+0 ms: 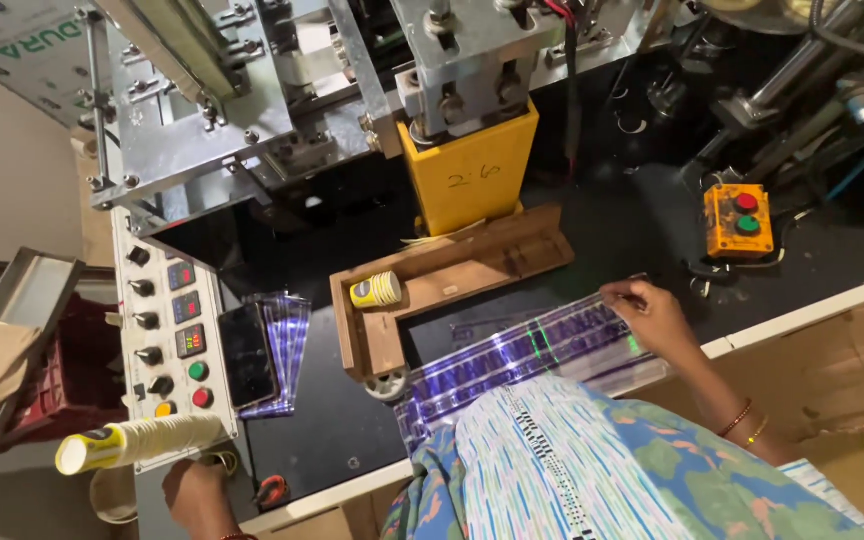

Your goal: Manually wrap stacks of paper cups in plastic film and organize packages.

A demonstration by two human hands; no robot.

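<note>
Clear plastic sleeve (527, 355) is lying lengthwise from the body toward the right hand (652, 315), which is pinching its far end, while the left hand (195, 492) is curling beneath the cup stack (137, 443), its grip hidden.

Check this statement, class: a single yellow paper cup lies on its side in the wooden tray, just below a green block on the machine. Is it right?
Not quite. The block above the paper cup is yellow, not green, as the head view shows. The rest holds: the cup lies on its side in the wooden tray.
</note>
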